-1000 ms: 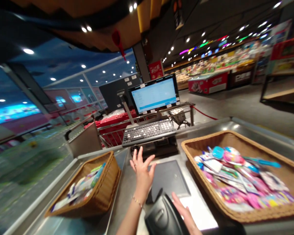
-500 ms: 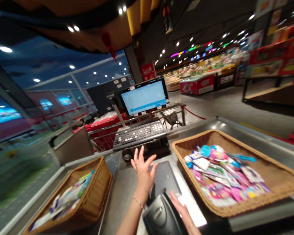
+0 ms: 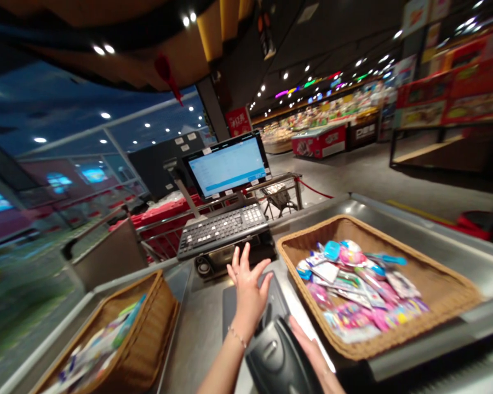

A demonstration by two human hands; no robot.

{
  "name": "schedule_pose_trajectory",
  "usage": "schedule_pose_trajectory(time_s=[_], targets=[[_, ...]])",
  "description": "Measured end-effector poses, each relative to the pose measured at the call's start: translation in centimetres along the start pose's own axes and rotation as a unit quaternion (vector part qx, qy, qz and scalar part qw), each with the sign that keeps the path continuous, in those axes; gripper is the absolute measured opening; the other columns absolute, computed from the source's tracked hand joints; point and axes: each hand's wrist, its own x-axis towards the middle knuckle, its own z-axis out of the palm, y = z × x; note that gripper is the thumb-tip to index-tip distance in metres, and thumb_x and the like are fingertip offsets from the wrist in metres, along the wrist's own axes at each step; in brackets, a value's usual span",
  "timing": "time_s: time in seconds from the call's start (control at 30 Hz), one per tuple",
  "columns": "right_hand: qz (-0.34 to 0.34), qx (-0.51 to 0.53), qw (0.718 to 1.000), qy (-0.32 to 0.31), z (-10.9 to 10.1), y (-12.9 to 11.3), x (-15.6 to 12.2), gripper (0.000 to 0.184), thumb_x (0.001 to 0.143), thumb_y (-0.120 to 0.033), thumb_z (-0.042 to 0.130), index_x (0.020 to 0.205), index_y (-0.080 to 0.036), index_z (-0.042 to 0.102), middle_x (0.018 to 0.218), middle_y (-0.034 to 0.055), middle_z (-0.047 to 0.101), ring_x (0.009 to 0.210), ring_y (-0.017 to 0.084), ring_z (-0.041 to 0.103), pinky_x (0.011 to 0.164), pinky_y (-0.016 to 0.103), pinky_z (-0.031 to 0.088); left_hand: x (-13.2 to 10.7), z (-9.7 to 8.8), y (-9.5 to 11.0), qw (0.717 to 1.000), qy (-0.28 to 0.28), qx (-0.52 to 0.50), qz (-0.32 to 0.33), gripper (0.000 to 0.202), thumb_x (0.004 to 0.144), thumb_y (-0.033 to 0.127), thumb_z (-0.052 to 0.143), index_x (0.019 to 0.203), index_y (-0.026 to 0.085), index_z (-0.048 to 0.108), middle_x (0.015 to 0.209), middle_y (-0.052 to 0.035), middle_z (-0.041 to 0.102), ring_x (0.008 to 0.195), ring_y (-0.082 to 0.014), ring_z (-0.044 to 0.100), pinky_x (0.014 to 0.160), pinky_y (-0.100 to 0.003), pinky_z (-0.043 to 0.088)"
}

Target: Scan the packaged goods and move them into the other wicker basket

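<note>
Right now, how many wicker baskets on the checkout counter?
2: one wicker basket left of the steel checkout counter, one wicker basket right of it. More may lie out of view.

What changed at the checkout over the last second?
The whole view swung: the keyboard and the wicker basket slid left in frame, so the head turned right. Nothing was taken hold of or let go. The left hand stayed raised and open, and the right hand stayed beside the black device. The packets in the basket lie as before.
</note>
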Motion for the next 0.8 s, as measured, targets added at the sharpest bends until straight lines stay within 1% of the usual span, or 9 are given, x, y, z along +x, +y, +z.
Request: schedule_pose_trajectory(time_s=[0.1, 0.23, 0.33, 0.47, 0.57, 0.63, 0.67, 0.73, 0.8], targets=[[0.0, 0.013, 1.0, 0.011, -0.8, 0.4, 0.6, 0.043, 0.096, -0.013, 0.037, 0.12, -0.03, 0.068, 0.121, 0.0028, 0.071, 0.114, 0.021, 0.065, 0.104, 0.04, 0.051, 0.2, 0.5, 0.6, 1.0, -0.009, -0.006, 0.007, 0.025, 0.086, 0.021, 0.062, 0.105, 0.033, 0.073, 0.155, -0.0096, 0.038, 0.148, -0.0343, 0.021, 0.108, -0.074, 0.022], [-0.008, 0.035, 0.999, 0.025, -1.7, 1.3, 1.7, 0.042, 0.097, -0.016, 0.036, 0.116, -0.029, 0.07, 0.113, 0.0027, 0.075, 0.105, 0.016, 0.071, 0.097, 0.03, 0.056, 0.5, 1.2, 1.5, 0.999, -0.015, -0.016, 0.024, 0.026, 0.086, 0.022, 0.062, 0.106, 0.034, 0.072, 0.155, -0.009, 0.038, 0.148, -0.0343, 0.02, 0.108, -0.074, 0.023], [-0.007, 0.048, 0.998, 0.033, -2.3, 2.3, 2.5, 0.041, 0.098, -0.019, 0.035, 0.11, -0.028, 0.074, 0.106, 0.0025, 0.077, 0.1, 0.016, 0.073, 0.093, 0.028, 0.058, 0.7, 1.6, 2.3, 0.999, -0.013, -0.024, 0.041, 0.026, 0.086, 0.022, 0.061, 0.107, 0.034, 0.072, 0.155, -0.0097, 0.037, 0.148, -0.0345, 0.02, 0.108, -0.073, 0.024], [0.003, 0.067, 0.996, 0.05, -3.0, 4.2, 3.0, 0.046, 0.1, -0.022, 0.028, 0.113, -0.025, 0.072, 0.104, 0.0038, 0.078, 0.105, 0.015, 0.071, 0.096, 0.031, 0.056, 0.9, 2.2, 3.3, 0.997, -0.014, -0.029, 0.064, 0.026, 0.084, 0.021, 0.063, 0.106, 0.033, 0.072, 0.156, -0.01, 0.037, 0.148, -0.0355, 0.021, 0.108, -0.072, 0.025], [0.009, 0.077, 0.995, 0.059, -3.1, 5.9, 3.2, 0.035, 0.099, -0.026, 0.04, 0.123, -0.022, 0.065, 0.115, 0.0067, 0.074, 0.115, 0.018, 0.067, 0.101, 0.039, 0.054, 1.0, 2.6, 4.2, 0.996, -0.021, -0.033, 0.08, 0.025, 0.084, 0.021, 0.064, 0.105, 0.032, 0.073, 0.155, -0.0094, 0.037, 0.148, -0.0359, 0.02, 0.109, -0.072, 0.024], [0.01, 0.082, 0.995, 0.06, -3.1, 7.1, 3.5, 0.036, 0.096, -0.031, 0.049, 0.129, -0.021, 0.061, 0.122, 0.0082, 0.072, 0.119, 0.021, 0.064, 0.105, 0.046, 0.05, 1.1, 2.8, 4.8, 0.995, -0.028, -0.038, 0.088, 0.023, 0.085, 0.023, 0.063, 0.104, 0.032, 0.073, 0.156, -0.0088, 0.037, 0.149, -0.0354, 0.019, 0.11, -0.072, 0.023], [0.009, 0.084, 0.995, 0.06, -3.1, 7.7, 3.6, 0.038, 0.096, -0.034, 0.048, 0.13, -0.021, 0.06, 0.122, 0.0079, 0.071, 0.121, 0.022, 0.063, 0.106, 0.047, 0.049, 1.2, 2.9, 5.0, 0.995, -0.031, -0.04, 0.091, 0.023, 0.085, 0.023, 0.063, 0.104, 0.032, 0.073, 0.156, -0.0087, 0.036, 0.149, -0.0351, 0.018, 0.11, -0.072, 0.022], [0.005, 0.089, 0.995, 0.053, -3.3, 9.0, 4.1, 0.041, 0.099, -0.037, 0.038, 0.126, -0.022, 0.064, 0.117, 0.0052, 0.074, 0.12, 0.021, 0.064, 0.107, 0.043, 0.048, 1.3, 3.2, 5.5, 0.994, -0.036, -0.042, 0.097, 0.024, 0.084, 0.023, 0.064, 0.105, 0.032, 0.073, 0.156, -0.009, 0.035, 0.149, -0.0349, 0.017, 0.11, -0.072, 0.022], [-0.002, 0.094, 0.995, 0.035, -3.7, 10.4, 4.6, 0.049, 0.1, -0.038, 0.028, 0.114, -0.023, 0.072, 0.106, 0.0028, 0.077, 0.113, 0.019, 0.068, 0.103, 0.036, 0.051, 1.5, 3.4, 5.9, 0.993, -0.041, -0.045, 0.104, 0.025, 0.083, 0.024, 0.065, 0.106, 0.032, 0.073, 0.157, -0.0094, 0.034, 0.149, -0.035, 0.017, 0.109, -0.073, 0.022]])
